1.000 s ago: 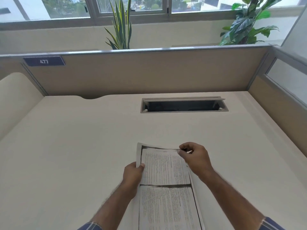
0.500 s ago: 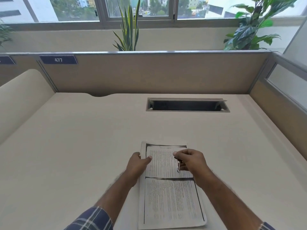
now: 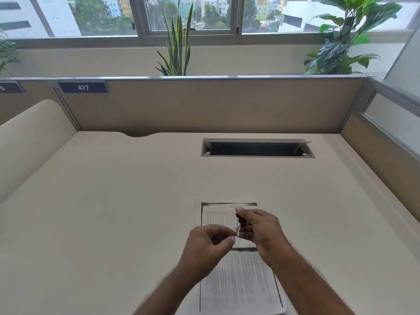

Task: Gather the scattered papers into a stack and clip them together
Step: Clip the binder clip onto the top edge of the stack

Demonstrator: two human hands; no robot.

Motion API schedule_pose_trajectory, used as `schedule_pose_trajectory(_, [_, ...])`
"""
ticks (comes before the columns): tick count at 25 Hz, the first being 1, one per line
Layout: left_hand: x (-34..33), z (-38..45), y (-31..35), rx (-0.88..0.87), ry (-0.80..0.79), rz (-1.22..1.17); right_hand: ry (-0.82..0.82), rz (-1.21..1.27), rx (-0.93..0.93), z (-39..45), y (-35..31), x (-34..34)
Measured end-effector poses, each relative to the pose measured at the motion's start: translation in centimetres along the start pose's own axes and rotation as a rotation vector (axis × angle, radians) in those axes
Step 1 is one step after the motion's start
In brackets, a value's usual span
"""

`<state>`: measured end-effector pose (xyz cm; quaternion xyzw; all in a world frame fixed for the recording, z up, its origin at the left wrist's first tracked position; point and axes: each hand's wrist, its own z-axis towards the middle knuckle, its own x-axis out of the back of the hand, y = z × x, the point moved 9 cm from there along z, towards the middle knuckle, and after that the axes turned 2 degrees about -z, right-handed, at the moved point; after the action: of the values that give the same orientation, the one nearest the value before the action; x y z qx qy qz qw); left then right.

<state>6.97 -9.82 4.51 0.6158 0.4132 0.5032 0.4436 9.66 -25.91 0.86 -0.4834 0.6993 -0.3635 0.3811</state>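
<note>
A stack of printed papers (image 3: 238, 285) lies flat on the beige desk (image 3: 113, 212), near the front edge at the centre. Both my hands hover just above its upper half. My right hand (image 3: 261, 230) pinches a small black binder clip (image 3: 240, 221) with silver wire handles. My left hand (image 3: 209, 244) has its fingers curled, and its fingertips touch the lower end of the clip's silver handle. The clip is off the papers, held in the air between the hands.
An open cable slot (image 3: 258, 148) is cut into the desk at the back right. Partition walls (image 3: 204, 105) close the desk at the back and on both sides. A label reading 477 (image 3: 83, 87) sits at the back left. Plants stand behind the partition.
The papers went from being held up to lying flat on the desk. My left hand left the paper's edge and rose to meet the clip in my right hand.
</note>
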Motion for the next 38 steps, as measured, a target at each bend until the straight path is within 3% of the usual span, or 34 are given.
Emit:
schedule_pose_trajectory(12, [0.4,-1.0,0.5,0.012,0.080,-0.080,-0.112,-0.008,-0.075,-1.6,1.3,-1.9])
schedule_pose_trajectory(14, [1.1,-0.9,0.5,0.009,0.138,-0.075,-0.037,-0.188,0.058,-1.9,0.5,-1.1])
schedule_pose_trajectory(16, [2.0,-0.8,0.8,-0.007,0.201,-0.056,0.037,-0.327,0.308,-3.2,-1.8,-0.4])
schedule_pose_trajectory(18, [2.6,-0.9,1.2,-0.038,0.235,-0.018,-0.090,-0.410,0.450,-4.5,-3.1,-1.7])
schedule_pose_trajectory(20, [2.6,-0.9,1.6,-0.075,0.238,0.040,-0.194,-0.502,0.504,-5.4,-3.3,-2.8])
schedule_pose_trajectory(30, [2.4,-1.9,3.0,-0.183,0.231,0.185,-0.120,-0.729,0.665,-5.9,-4.2,-2.8])
schedule_pose_trajectory(33, [2.8,-1.9,3.4,-0.163,0.224,0.146,-0.013,-0.664,0.626,-4.6,-4.4,-0.9])
schedule_pose_trajectory(38, [3.0,-1.5,2.0,-0.027,0.195,-0.141,-0.062,-0.172,0.319,-2.5,-2.4,0.9])
